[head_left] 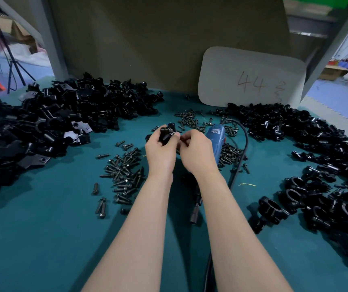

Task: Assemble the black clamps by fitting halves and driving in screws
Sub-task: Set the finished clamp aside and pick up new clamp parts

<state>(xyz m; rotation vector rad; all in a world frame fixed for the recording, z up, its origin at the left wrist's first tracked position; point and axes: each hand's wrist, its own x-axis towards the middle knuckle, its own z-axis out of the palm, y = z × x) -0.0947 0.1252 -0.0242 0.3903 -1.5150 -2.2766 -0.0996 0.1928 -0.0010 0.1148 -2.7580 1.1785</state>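
My left hand (160, 147) grips a black clamp (167, 131) above the middle of the green table, its fingers curled round the clamp body. My right hand (194, 147) is right beside it with curled fingertips pinching at the clamp's right side; what it pinches is too small to make out. Loose black screws (124, 171) lie scattered left of my hands, with more screws (187, 119) behind them. A blue electric screwdriver (217, 140) lies on the table just right of my right hand, its black cable (243, 157) looping away.
A big heap of black clamp halves (53, 127) covers the left and back of the green table (53, 239). Another heap of black parts and assembled ring clamps (320, 186) fills the right side. A grey card marked 44 (251, 79) leans against the back wall.
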